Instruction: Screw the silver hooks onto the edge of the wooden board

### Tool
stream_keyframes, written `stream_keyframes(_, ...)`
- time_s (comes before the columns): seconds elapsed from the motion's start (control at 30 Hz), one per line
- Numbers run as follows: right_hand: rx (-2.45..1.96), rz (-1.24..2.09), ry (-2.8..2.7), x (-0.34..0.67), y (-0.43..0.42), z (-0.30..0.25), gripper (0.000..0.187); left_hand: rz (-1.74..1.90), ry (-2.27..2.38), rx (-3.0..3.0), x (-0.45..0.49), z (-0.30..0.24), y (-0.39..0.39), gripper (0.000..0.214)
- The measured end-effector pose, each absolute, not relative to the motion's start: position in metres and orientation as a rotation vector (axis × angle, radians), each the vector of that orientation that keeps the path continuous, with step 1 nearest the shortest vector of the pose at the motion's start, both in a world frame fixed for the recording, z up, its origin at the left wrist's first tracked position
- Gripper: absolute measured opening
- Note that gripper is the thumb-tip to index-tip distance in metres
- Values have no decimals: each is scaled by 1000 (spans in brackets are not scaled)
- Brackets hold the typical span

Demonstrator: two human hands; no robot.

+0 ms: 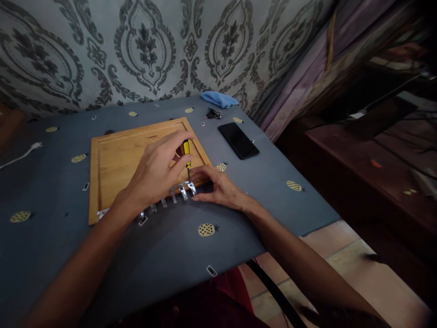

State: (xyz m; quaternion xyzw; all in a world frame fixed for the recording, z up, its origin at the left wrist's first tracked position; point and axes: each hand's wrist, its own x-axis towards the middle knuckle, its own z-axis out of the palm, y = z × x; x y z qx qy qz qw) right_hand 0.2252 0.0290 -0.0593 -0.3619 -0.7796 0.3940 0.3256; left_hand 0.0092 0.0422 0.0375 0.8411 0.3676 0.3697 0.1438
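A yellow and black screwdriver (186,152) stands nearly upright, its handle held between the fingers of my left hand (160,159). Its tip points down at the right end of a metal hook rail (183,192) with several hooks, lying along the near edge of a framed wooden board (121,161). My left wrist and forearm cover part of the rail and the board. At the board's near right corner, my right hand (220,187) has its thumb and fingers closed around the rail's end by the last hook.
A black phone (238,140) lies right of the board on the blue tablecloth (246,218). Behind it are keys (212,114) and a blue cloth (219,99). A white cable (22,156) lies at the left. The table's right edge drops to a tiled floor (334,246).
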Motion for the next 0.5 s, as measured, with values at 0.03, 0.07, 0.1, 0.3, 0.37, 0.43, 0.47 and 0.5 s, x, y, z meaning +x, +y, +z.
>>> stream_keyframes(0.03, -945, 1038, -2042, 225, 29, -59, 64, 1065, 1052, 2437, 9, 38, 42, 31)
stream_keyframes(0.07, -944, 1040, -2043, 225, 29, -60, 65, 1064, 1046, 2447, 9, 38, 42, 31)
stream_keyframes(0.1, -947, 1037, -2045, 225, 29, -60, 65, 1061, 1043, 2454, 9, 39, 42, 32)
stream_keyframes(0.3, -976, 1007, -2060, 224, 30, -60, 64, 1100, 1075, 2513, 12, 32, 42, 27)
stream_keyframes(0.37, -973, 1009, -2055, 225, 29, -60, 64, 1157, 1128, 2516, 15, 29, 41, 25)
stream_keyframes(0.43, -959, 1008, -2052, 225, 30, -60, 64, 1196, 1163, 2507, 17, 27, 41, 25)
stream_keyframes(0.47, -950, 1003, -2055, 225, 30, -60, 64, 1198, 1160, 2502, 17, 27, 41, 26)
stream_keyframes(0.5, -943, 991, -2060, 225, 30, -60, 64, 1191, 1141, 2495, 18, 27, 41, 27)
